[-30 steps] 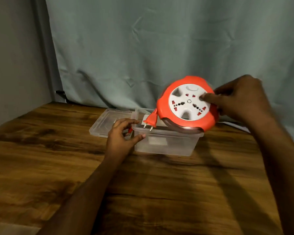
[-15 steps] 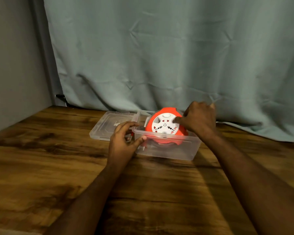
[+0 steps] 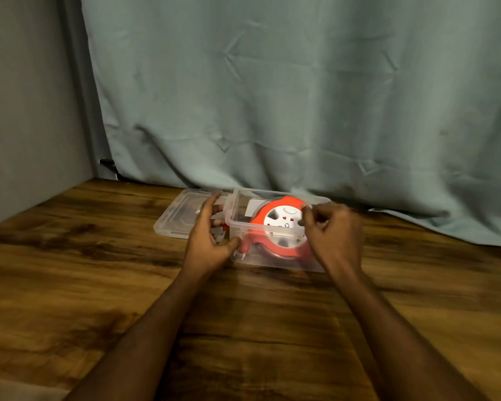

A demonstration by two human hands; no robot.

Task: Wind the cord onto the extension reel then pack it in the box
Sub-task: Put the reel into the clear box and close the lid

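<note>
The packing step is judged to be nearly done: the orange extension reel [image 3: 278,227] is seen lying tilted inside the clear plastic box [image 3: 272,260], its white socket face turned up and toward the camera, with the plug [image 3: 241,248] resting low at the box's near left corner. No loose cord is visible outside the box, so winding appears finished. What is likely called for next is letting the reel settle flat and closing the box with the lid [image 3: 180,215], which lies open on the wooden table [image 3: 99,285] just to the left of the box.

The left hand [image 3: 209,244] is curved round the box's left end, thumb against the near corner and fingers over the rim, so the box is steadied. The right hand [image 3: 334,235] is held at the reel's right side with fingers loosely curled; whether the reel is pinched or only touched cannot be told.
</note>
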